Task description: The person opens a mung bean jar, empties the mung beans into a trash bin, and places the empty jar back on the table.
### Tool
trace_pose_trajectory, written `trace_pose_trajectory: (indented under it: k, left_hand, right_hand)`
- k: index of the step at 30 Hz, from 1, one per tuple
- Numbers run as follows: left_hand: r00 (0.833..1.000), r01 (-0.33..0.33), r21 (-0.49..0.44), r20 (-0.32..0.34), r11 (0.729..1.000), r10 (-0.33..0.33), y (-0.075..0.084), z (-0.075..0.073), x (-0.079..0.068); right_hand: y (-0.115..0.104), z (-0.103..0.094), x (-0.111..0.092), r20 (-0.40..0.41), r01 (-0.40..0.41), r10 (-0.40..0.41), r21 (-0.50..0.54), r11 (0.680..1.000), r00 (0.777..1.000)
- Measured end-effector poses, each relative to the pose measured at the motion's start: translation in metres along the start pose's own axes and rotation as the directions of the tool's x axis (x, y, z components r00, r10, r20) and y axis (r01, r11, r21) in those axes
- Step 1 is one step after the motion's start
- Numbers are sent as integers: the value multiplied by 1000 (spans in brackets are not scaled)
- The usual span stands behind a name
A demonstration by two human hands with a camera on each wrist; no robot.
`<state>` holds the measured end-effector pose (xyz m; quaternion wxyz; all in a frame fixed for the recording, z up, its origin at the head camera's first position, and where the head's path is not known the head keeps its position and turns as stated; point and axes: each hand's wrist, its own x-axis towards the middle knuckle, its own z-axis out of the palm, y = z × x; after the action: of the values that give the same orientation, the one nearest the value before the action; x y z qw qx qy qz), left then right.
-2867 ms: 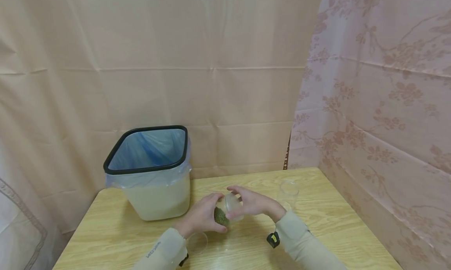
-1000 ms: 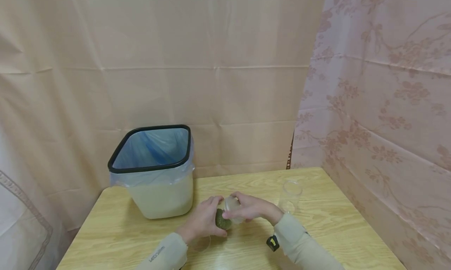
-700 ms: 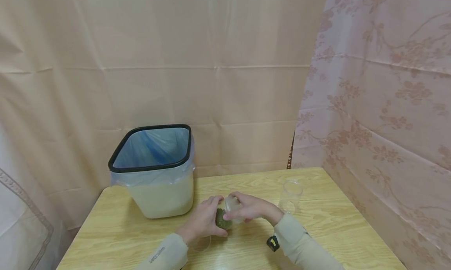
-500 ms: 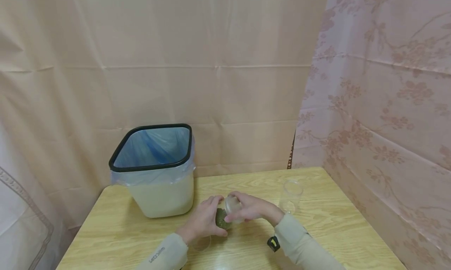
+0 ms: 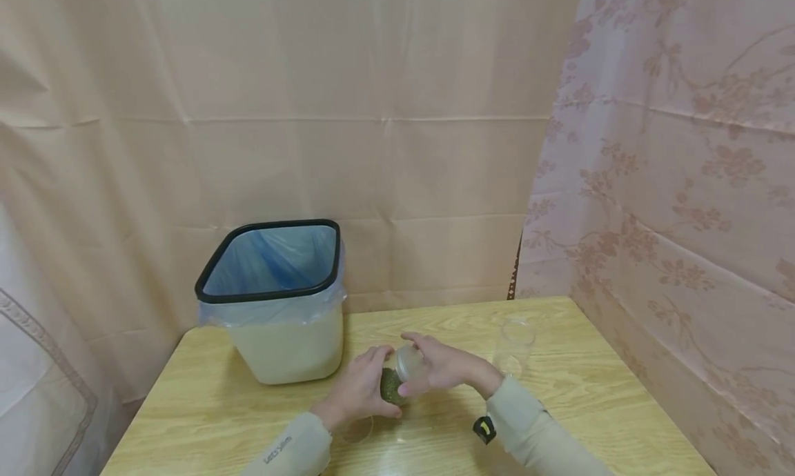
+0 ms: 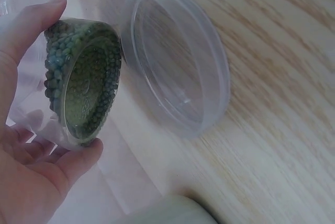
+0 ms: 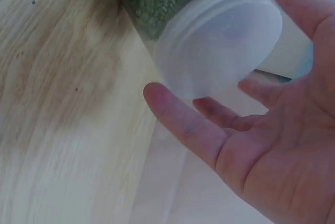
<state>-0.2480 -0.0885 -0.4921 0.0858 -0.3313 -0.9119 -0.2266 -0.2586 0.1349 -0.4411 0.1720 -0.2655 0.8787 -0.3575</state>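
My left hand (image 5: 359, 386) holds a clear plastic jar of small green beans (image 6: 86, 80), tipped onto its side, thumb on one side and fingers on the other. The beans lie toward its base. A frosted white lid (image 7: 225, 41) covers the end facing my right hand (image 5: 444, 364). That hand's fingers are spread around the lid, with the thumb (image 7: 178, 119) just off its edge in the right wrist view. Below my left wrist, a loose clear lid (image 6: 214, 72) lies on the wooden table (image 5: 596, 393).
A cream bin (image 5: 288, 348) with a black rim and blue liner stands at the back left. To the right of my hands is a clear empty jar (image 5: 515, 348). Curtains (image 5: 435, 186) hang behind the table and along its right side.
My right hand's thumb and fingers have loosened from the lid and spread apart. My left hand keeps the jar in nearly the same spot; the view has shifted slightly.
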Motion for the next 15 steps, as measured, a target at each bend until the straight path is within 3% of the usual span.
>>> trace_pose_trajectory:
  k: [6, 15]
  left_hand:
    - [1000, -12, 30, -15, 999, 13, 1, 1, 1]
    - [1000, -7, 39, 4, 999, 7, 4, 1, 1]
  right_hand:
    - [0, -4, 0, -36, -75, 75, -3, 997, 997]
    - [-1, -3, -5, 24, -129, 127, 110, 986, 992]
